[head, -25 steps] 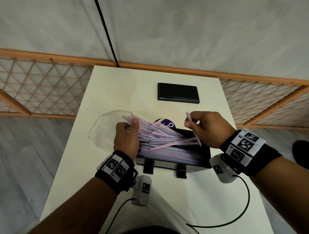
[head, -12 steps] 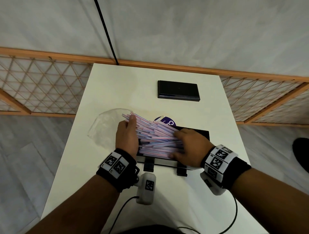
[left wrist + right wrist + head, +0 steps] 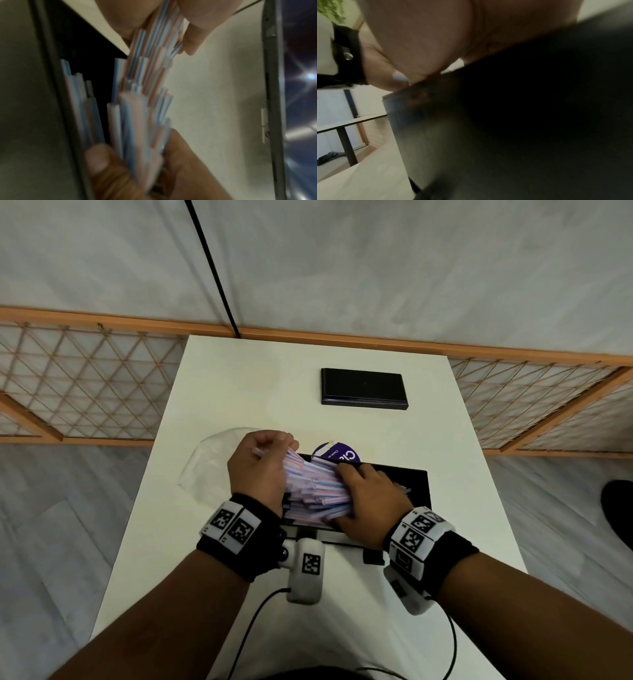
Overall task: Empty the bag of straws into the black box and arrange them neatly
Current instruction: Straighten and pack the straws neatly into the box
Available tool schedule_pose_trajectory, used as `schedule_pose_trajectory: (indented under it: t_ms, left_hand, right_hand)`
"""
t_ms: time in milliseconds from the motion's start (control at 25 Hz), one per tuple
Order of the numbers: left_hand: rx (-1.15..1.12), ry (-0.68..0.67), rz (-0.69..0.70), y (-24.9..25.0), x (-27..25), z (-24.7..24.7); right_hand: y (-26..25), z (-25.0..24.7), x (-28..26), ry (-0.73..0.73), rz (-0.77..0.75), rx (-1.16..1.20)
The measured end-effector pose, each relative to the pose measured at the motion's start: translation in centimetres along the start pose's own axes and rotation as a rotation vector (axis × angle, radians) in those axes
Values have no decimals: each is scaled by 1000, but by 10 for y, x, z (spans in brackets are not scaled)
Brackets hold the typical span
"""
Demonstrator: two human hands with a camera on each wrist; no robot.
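A bundle of pink-and-blue striped straws [image 3: 313,491] lies slanted across the left part of the open black box [image 3: 416,484], its left ends sticking out over the rim. My left hand [image 3: 260,470] grips those left ends with curled fingers. My right hand [image 3: 368,498] lies over the middle of the bundle and grips it. In the left wrist view the straws [image 3: 142,94] run from my left thumb [image 3: 102,162] up to my right hand [image 3: 188,33], whose fingers close round them. The right wrist view shows only my palm [image 3: 453,33] and the box wall [image 3: 488,135], blurred.
The flat black lid [image 3: 364,387] lies at the back of the white table [image 3: 239,392]. The clear bag [image 3: 209,460] lies crumpled left of the box, and a purple label card [image 3: 337,455] sits just behind it. Wrist camera cables trail at the near edge.
My right hand has come down from holding a single straw above the box onto the bundle. My left hand has curled over the straws' left ends, gathering them tighter.
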State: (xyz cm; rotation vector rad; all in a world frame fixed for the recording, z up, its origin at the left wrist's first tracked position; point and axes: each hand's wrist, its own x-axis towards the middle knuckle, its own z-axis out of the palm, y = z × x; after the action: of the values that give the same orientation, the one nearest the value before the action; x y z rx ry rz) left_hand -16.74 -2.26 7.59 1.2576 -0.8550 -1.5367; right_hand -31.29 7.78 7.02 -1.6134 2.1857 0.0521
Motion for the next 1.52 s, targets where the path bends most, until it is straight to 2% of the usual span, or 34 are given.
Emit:
schedule_pose_trajectory:
  t_ms: [200,360,520,600,720,800,880,960,1040,1160,1280,1400,1440,1520]
  left_hand:
    - [4,-80,11,1,-19,2]
    - [60,-109,2,1,-22,1]
    - [-105,-120,-121,11,-20,-4]
    - [-105,-70,-98,9,-17,-7]
    - [102,-1,64,3,-11,-10]
    - [60,53,45,1,-9,-10]
    - [-11,99,-38,1,-6,-9]
    - [-11,99,-82,0,-5,-6]
    - [36,105,-87,-1,-7,-5]
    - [48,69,-8,5,-16,-2]
    - [-70,10,-15,16,-21,3]
    - [-206,5,-192,20,-12,4]
    - [-173,13,-199,18,-9,4]
    - [27,46,-87,11,-5,1]
  right_hand:
    - [-9,-2,3,-3,91,-71]
    - [-23,5,10,3,28,-1]
    - [-30,-4,6,103,-79,51]
    - [-32,-3,3,126,-76,42]
    - [-24,4,0,113,-47,53]
    - [-10,5,-1,110,-34,79]
    - [2,6,-2,90,6,46]
    - [9,9,0,47,37,17]
    - [6,12,4,15,19,34]
    - [-8,7,10,1,-44,93]
    - [-18,-1,8,103,-123,67]
    - [-21,-4,4,327,-177,37]
    - [-21,-4,5,330,-164,38]
    - [-20,0,4,243,-137,42]
